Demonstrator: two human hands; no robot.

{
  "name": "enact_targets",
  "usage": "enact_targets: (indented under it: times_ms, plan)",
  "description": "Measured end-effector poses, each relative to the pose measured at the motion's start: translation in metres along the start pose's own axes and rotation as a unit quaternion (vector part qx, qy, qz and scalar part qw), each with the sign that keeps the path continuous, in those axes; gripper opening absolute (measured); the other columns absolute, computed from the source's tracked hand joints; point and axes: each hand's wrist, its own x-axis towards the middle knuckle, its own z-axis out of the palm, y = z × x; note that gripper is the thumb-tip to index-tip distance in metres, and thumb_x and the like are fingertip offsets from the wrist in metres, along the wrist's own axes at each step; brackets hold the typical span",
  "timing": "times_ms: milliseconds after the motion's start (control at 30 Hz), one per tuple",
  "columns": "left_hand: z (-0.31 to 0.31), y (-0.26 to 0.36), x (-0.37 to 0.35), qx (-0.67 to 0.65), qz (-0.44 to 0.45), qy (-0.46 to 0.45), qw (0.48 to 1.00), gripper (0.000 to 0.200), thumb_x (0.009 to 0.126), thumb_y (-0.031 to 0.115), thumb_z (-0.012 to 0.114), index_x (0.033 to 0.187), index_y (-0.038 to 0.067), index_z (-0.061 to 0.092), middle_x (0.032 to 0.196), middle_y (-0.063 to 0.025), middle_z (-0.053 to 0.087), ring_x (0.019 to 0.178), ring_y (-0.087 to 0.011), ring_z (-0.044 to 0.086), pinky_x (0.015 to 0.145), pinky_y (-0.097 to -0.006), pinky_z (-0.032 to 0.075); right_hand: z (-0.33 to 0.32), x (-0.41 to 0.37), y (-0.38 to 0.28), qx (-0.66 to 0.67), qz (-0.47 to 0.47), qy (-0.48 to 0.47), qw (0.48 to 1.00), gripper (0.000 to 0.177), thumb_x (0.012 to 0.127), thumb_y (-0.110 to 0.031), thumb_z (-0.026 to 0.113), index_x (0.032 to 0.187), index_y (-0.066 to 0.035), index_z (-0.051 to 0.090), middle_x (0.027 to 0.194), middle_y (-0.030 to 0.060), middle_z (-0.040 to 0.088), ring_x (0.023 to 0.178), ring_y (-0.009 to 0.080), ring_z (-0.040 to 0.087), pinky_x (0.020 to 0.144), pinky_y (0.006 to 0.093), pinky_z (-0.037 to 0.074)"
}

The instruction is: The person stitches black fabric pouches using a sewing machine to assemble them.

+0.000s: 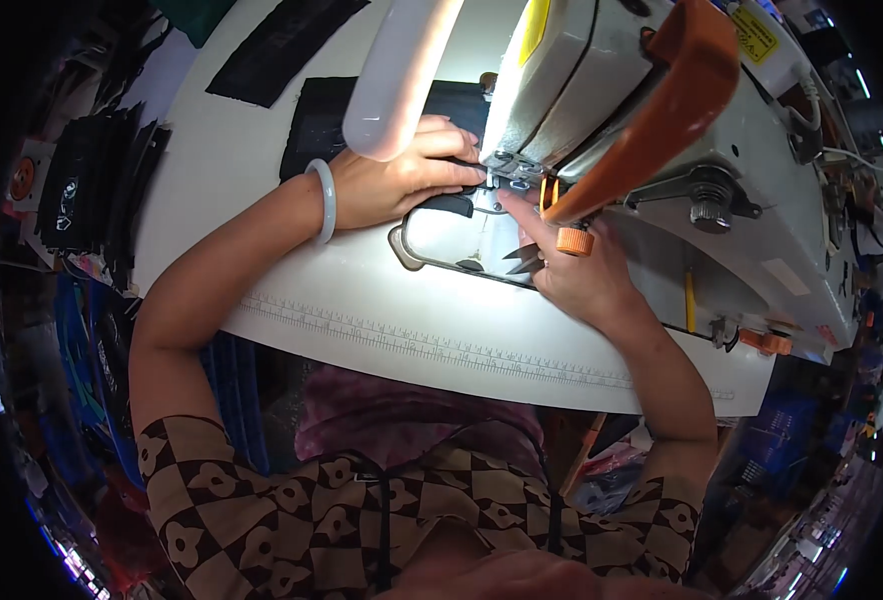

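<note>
Lamp [397,90] glaring close, the left hand [387,185] lays slightly spread fingers on black cloth [317,120] beside the presser foot [494,180], likely steadying it, while the right hand [590,275] points in, its hold on dark blades [524,258] unclear.

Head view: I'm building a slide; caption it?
At a sewing machine: left hand on black cloth, right hand close by.

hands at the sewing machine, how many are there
2: the left hand on the black cloth, and the right hand across from it, partly hidden behind the orange knob.
</note>
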Motion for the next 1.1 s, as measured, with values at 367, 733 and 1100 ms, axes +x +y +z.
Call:
enact_targets:
  times_ms: [367,733,1100]
  plan:
    - [0.007,-0.001,-0.003,0.052,-0.020,0.008,0.998,0.029,0.083,0.005,0.072,0.112,0.008,0.076,0.119,-0.0071,0.069,0.113,-0.0267,0.063,0.097,-0.0396,0.053,0.006,-0.001,0.002,-0.045,-0.019,0.046,0.998,0.049,0.091,-0.008,0.065,0.139,-0.021,0.064,0.110,0.0148,0.070,0.099,0.0365,0.068,0.087,0.0470,0.055]
    - [-0.001,0.014,-0.002,0.078,-0.034,-0.007,0.996,0.026,0.088,0.011,0.071,0.113,0.007,0.075,0.117,-0.0073,0.068,0.108,-0.0267,0.063,0.090,-0.0406,0.055,0.005,0.002,0.004,0.010,-0.019,0.061,0.998,0.047,0.088,-0.003,0.068,0.133,-0.018,0.068,0.107,0.0143,0.070,0.097,0.0352,0.068,0.084,0.0452,0.056]
    - [0.020,0.019,-0.015,0.019,-0.016,0.047,0.999,0.030,0.095,0.016,0.066,0.121,0.002,0.065,0.117,-0.0104,0.061,0.109,-0.0282,0.059,0.096,-0.0407,0.047,0.009,0.001,0.005,0.011,-0.030,0.098,0.995,0.050,0.080,0.002,0.072,0.127,-0.017,0.071,0.107,0.0092,0.070,0.094,0.0299,0.068,0.080,0.0414,0.055]
